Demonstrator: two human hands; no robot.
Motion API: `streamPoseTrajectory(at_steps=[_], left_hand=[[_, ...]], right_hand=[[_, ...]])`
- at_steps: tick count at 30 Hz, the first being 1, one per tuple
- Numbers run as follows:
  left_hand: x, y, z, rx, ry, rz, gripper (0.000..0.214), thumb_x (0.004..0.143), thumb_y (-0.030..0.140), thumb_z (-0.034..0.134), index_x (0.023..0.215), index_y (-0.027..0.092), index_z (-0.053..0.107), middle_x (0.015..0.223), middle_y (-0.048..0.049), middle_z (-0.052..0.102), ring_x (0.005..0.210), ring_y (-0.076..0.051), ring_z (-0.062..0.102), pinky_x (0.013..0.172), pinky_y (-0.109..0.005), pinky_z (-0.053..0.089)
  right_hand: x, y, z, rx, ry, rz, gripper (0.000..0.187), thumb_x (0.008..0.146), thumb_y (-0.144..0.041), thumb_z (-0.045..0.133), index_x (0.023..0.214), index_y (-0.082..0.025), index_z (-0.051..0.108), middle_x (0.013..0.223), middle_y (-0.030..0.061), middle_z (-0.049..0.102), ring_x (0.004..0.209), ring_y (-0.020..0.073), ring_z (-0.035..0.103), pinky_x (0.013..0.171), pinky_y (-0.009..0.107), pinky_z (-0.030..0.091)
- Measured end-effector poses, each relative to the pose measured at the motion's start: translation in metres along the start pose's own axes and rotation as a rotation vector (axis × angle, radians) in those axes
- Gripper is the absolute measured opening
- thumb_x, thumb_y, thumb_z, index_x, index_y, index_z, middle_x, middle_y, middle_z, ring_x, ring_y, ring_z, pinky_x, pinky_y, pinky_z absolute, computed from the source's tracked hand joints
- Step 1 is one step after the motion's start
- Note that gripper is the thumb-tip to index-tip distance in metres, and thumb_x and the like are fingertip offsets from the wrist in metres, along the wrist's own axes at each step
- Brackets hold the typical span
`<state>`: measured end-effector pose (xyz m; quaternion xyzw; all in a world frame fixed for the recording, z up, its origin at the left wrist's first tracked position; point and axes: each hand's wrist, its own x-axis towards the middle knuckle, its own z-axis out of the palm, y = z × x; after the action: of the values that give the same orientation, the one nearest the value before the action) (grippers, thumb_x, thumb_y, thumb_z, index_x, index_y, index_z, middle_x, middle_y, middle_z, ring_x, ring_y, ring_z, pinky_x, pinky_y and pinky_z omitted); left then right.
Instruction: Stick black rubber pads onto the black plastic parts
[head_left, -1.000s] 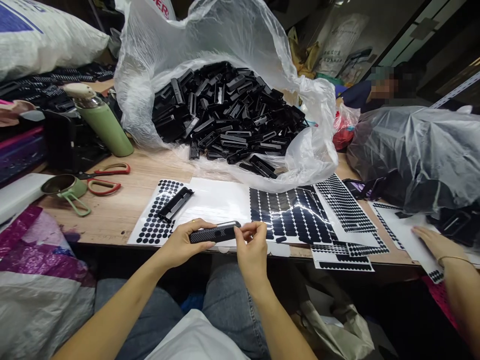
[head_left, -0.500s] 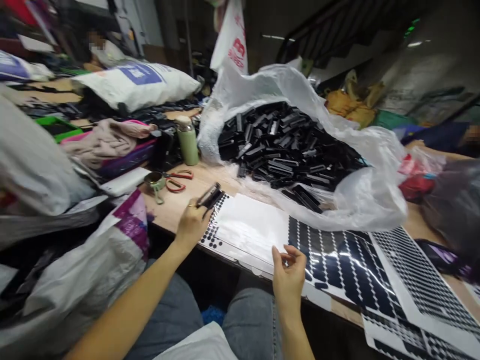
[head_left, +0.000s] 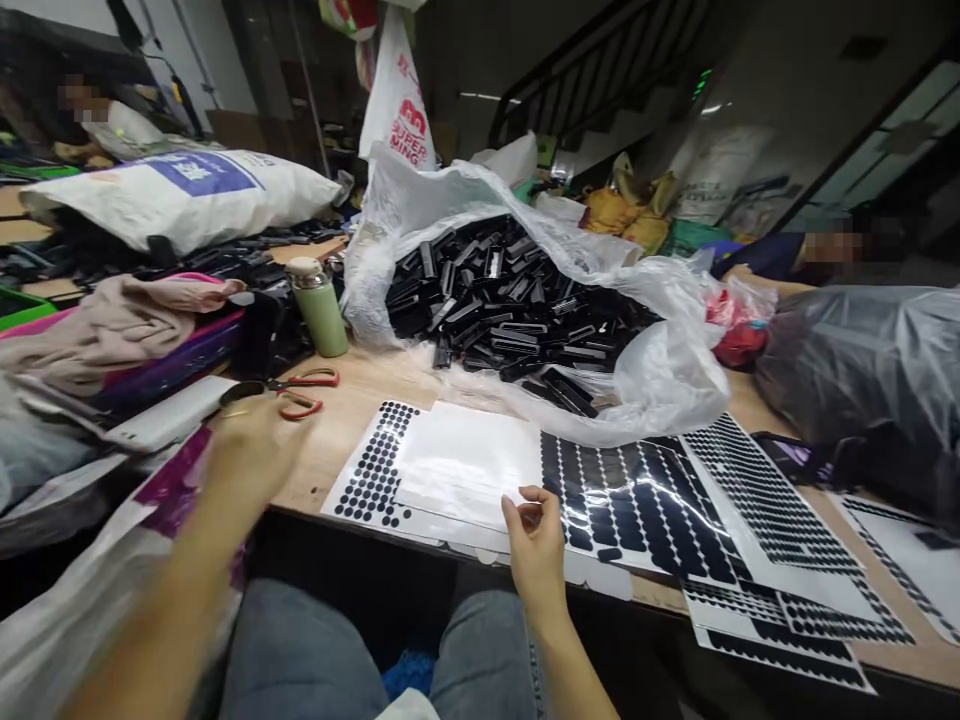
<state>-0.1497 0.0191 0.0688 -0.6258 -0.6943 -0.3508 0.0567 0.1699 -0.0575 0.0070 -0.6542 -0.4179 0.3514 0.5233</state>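
Note:
My left hand [head_left: 251, 450] is smeared by motion at the table's left edge, beside red-handled scissors [head_left: 309, 378]. Its fingers are blurred, and whether the black piece is still in them does not show. Over the front edge of a blank white sheet [head_left: 465, 455], my right hand [head_left: 538, 535] has thumb and fingers curled into a pinch; anything between the tips is too small to make out. Left of that sheet lies a sheet of round black stickers [head_left: 373, 465]. To the right is a sheet of black strip-shaped stickers [head_left: 637, 500].
Behind the sheets, a large clear plastic bag [head_left: 664, 365] lies open around a heap of black plastic pieces [head_left: 517, 310]. A green bottle [head_left: 321, 318] stands left of it. More sticker sheets [head_left: 780, 500] overlap at right. A stuffed white sack [head_left: 225, 205] lies further back; people sit beyond.
My left hand has swung left and down from the dotted sheet, where it held a black clip-like piece. My right hand keeps its pinch by the white sheet. The view has turned right.

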Motion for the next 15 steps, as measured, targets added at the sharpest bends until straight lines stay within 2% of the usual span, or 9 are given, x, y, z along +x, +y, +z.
streamPoseTrajectory(at_steps=[1,3,6,8,10,11,13,15], left_hand=[[0.013,0.034,0.033,-0.049,-0.081,0.044,0.036,0.076,0.044,0.053,0.099,0.016,0.059,0.101,-0.0125,0.063,0.102,-0.030,0.055,0.091,-0.047,0.042],[0.039,0.099,0.098,-0.184,-0.295,0.185,0.036,0.080,0.038,0.051,0.104,0.013,0.057,0.106,-0.0143,0.062,0.104,-0.027,0.056,0.092,-0.040,0.042],[0.068,0.176,0.184,-0.246,-0.386,0.282,0.032,0.079,0.029,0.057,0.106,0.012,0.055,0.108,-0.0140,0.062,0.104,-0.024,0.056,0.090,-0.033,0.043],[0.080,0.210,0.224,-0.259,-0.415,0.296,0.027,0.077,0.021,0.059,0.101,0.011,0.056,0.102,-0.0155,0.063,0.101,-0.025,0.058,0.087,-0.035,0.043],[0.089,0.229,0.249,-0.268,-0.443,0.291,0.022,0.075,0.011,0.057,0.097,0.011,0.055,0.093,-0.0148,0.064,0.094,-0.025,0.060,0.084,-0.035,0.044],[0.093,0.233,0.254,-0.273,-0.454,0.287,0.023,0.075,0.007,0.054,0.097,0.012,0.055,0.089,-0.0137,0.064,0.091,-0.025,0.061,0.082,-0.035,0.044],[0.097,0.227,0.253,-0.282,-0.460,0.274,0.027,0.076,0.003,0.047,0.101,0.011,0.052,0.087,-0.0126,0.064,0.086,-0.024,0.061,0.080,-0.034,0.044],[0.096,0.203,0.237,-0.286,-0.442,0.253,0.032,0.077,0.002,0.041,0.107,0.011,0.048,0.093,-0.0133,0.063,0.088,-0.023,0.060,0.080,-0.033,0.043]], right_hand=[[0.001,0.001,-0.003,-0.022,-0.003,0.008,0.032,0.077,-0.045,0.056,0.095,-0.020,0.047,0.076,-0.0001,0.048,0.070,0.0151,0.051,0.066,0.029,0.045],[0.004,0.004,-0.010,-0.058,0.006,0.011,0.031,0.077,-0.044,0.056,0.095,-0.020,0.048,0.073,-0.0004,0.049,0.068,0.0154,0.052,0.064,0.029,0.044],[0.008,0.010,-0.021,-0.091,0.049,0.002,0.030,0.077,-0.044,0.056,0.093,-0.019,0.051,0.077,0.0013,0.053,0.070,0.0156,0.053,0.065,0.028,0.045],[0.011,0.016,-0.030,-0.111,0.074,-0.006,0.028,0.077,-0.043,0.056,0.092,-0.019,0.052,0.080,0.0025,0.055,0.071,0.0152,0.054,0.065,0.027,0.045],[0.015,0.021,-0.039,-0.131,0.079,-0.009,0.026,0.078,-0.042,0.055,0.090,-0.019,0.053,0.081,0.0029,0.056,0.070,0.0149,0.054,0.063,0.026,0.045],[0.016,0.023,-0.044,-0.138,0.076,-0.006,0.025,0.079,-0.041,0.055,0.089,-0.019,0.054,0.080,0.0030,0.057,0.070,0.0148,0.054,0.062,0.025,0.045],[0.018,0.023,-0.050,-0.147,0.059,0.002,0.021,0.081,-0.038,0.053,0.088,-0.019,0.054,0.082,0.0032,0.057,0.072,0.0150,0.055,0.062,0.025,0.045],[0.019,0.019,-0.048,-0.166,0.007,-0.020,0.016,0.083,-0.035,0.052,0.086,-0.019,0.054,0.082,0.0027,0.057,0.074,0.0147,0.055,0.065,0.025,0.045]])
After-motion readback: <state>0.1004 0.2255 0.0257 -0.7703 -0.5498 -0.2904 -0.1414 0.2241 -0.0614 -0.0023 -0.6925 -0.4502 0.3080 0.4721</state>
